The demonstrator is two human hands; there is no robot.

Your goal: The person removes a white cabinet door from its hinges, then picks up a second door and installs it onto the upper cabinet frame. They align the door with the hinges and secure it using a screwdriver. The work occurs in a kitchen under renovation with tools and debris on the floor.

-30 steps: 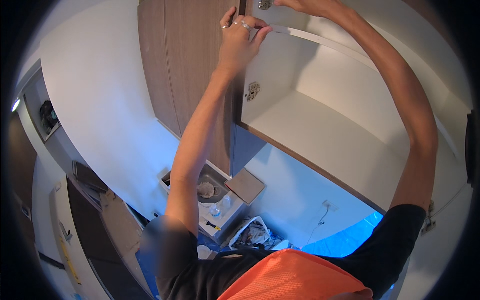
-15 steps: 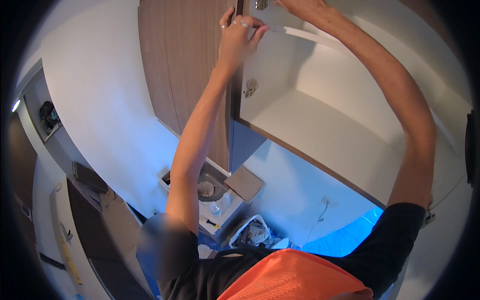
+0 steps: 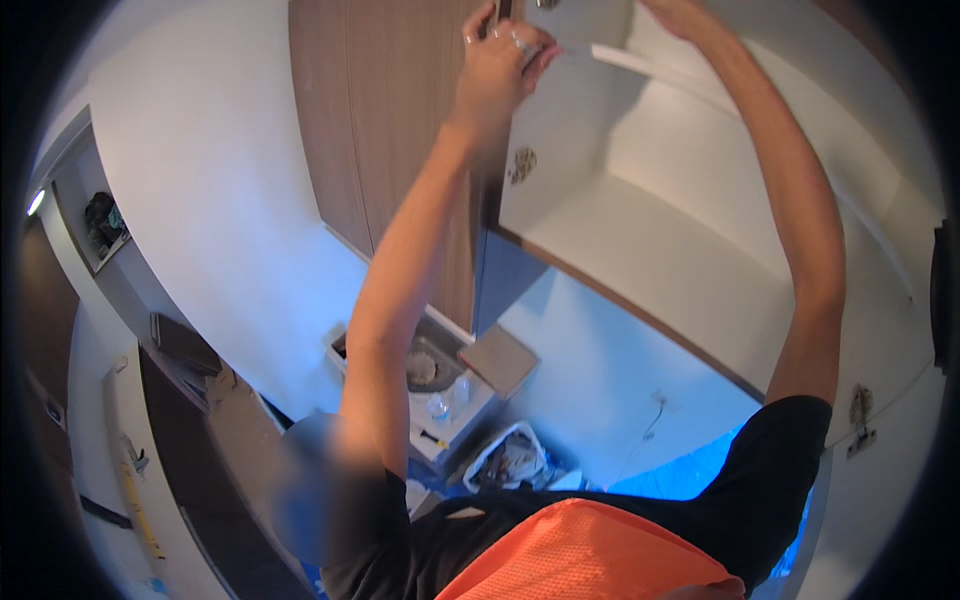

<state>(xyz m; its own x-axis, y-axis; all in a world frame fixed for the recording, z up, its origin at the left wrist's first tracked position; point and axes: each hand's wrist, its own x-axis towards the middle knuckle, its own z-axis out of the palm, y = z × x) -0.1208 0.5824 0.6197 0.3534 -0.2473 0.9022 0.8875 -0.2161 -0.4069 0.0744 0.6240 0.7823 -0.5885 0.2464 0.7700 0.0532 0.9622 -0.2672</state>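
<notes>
At the top of the view, my left hand (image 3: 502, 68) is raised against the front edge of an open wall cabinet (image 3: 690, 260). Its thumb and forefinger are pinched at the near end of a thin white strip (image 3: 640, 66). From there the strip runs rightward across the cabinet interior, passing behind my right forearm. My right hand (image 3: 682, 16) reaches up inside the cabinet, higher than the strip. The picture's top edge cuts off its fingers, so what they touch is hidden.
Metal hinges (image 3: 523, 166) sit on the cabinet side. Closed brown wood-grain doors (image 3: 400, 130) stand to the left. Below are a sink (image 3: 424, 368), a square board (image 3: 498, 361), a clear cup (image 3: 438, 406) and a white bag of debris (image 3: 512, 460). Blue sheeting (image 3: 680, 475) covers an area lower right.
The view has shifted slightly, so the cabinet appears farther right. My right forearm has swung inward, and its hand sits higher and more cut off. The left hand keeps its pinch.
</notes>
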